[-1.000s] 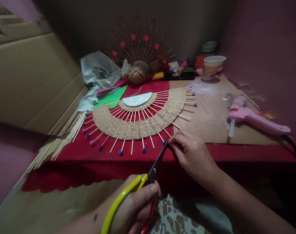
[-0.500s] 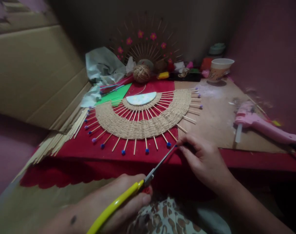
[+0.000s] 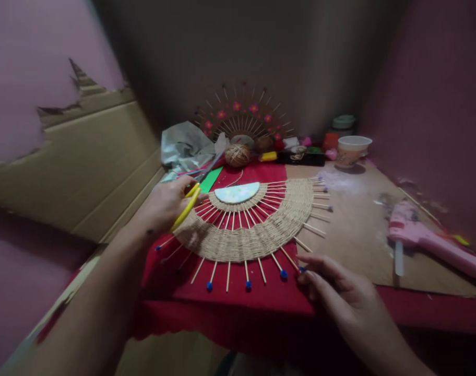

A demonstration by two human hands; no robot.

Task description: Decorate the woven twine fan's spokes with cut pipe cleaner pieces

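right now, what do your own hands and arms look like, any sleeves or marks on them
Both the left hand and right hand are ungloved, and both forearms are bare as far as they show, with no watch or sleeve visible. A small dark mark sits near the left wrist; what it is, I can't tell.

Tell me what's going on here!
A person's left hand holds yellow-handled scissors by a tan, half-round woven fan lying on red cloth and a flat brown board. The right hand has its fingers at a small fuzzy blue ball tipping a thin wooden stick. Some other sticks have balls; several ends are bare. A pink glue gun lies on the right.
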